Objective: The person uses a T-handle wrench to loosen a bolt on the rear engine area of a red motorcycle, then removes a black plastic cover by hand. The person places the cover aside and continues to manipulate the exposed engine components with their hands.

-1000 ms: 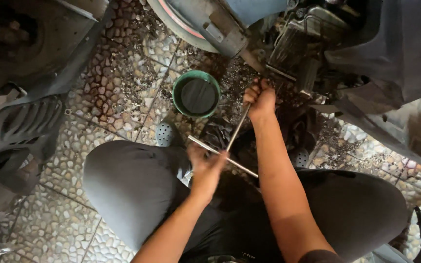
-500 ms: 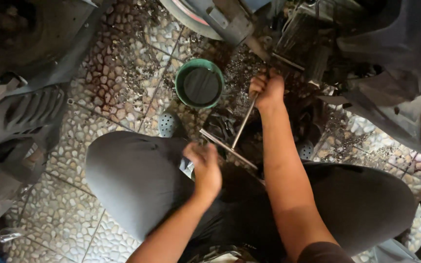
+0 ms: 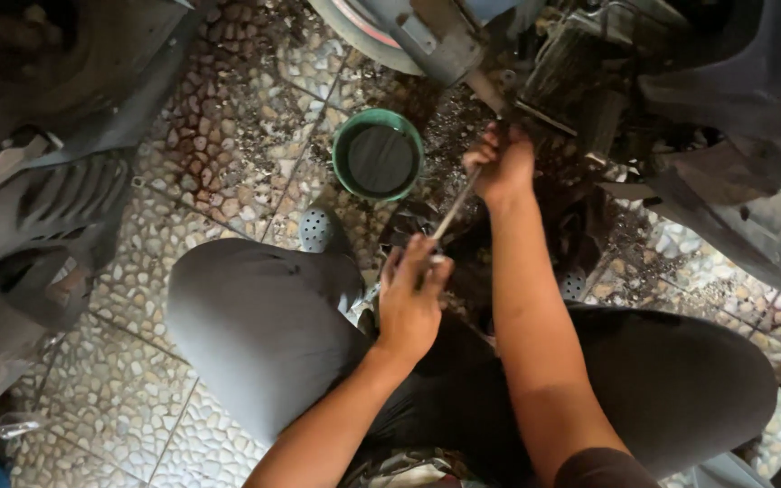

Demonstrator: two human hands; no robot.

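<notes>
I squat over a pebbled floor with my knees apart. My left hand [image 3: 411, 303] grips the near end of a long metal T-handle wrench [image 3: 456, 205]. Its shaft runs up and away to my right hand [image 3: 502, 164], which is closed around the far end, low against the greasy underside of a motorbike engine [image 3: 580, 81]. The crossbar of the wrench is hidden under my left hand. Just left of my right hand stands a green bowl [image 3: 378, 158] filled with dark liquid.
Grey plastic bike panels [image 3: 38, 208] lie at the left. A wheel rim and fender [image 3: 409, 36] are at the top, more dark bodywork [image 3: 752, 190] at the right. Grey perforated shoes [image 3: 316, 229] show by my knees. The floor near the engine is oily.
My left hand has swung the wrench's crossbar round, so it no longer shows as a bar across my lap. The view has shifted slightly. My right hand stays at the engine.
</notes>
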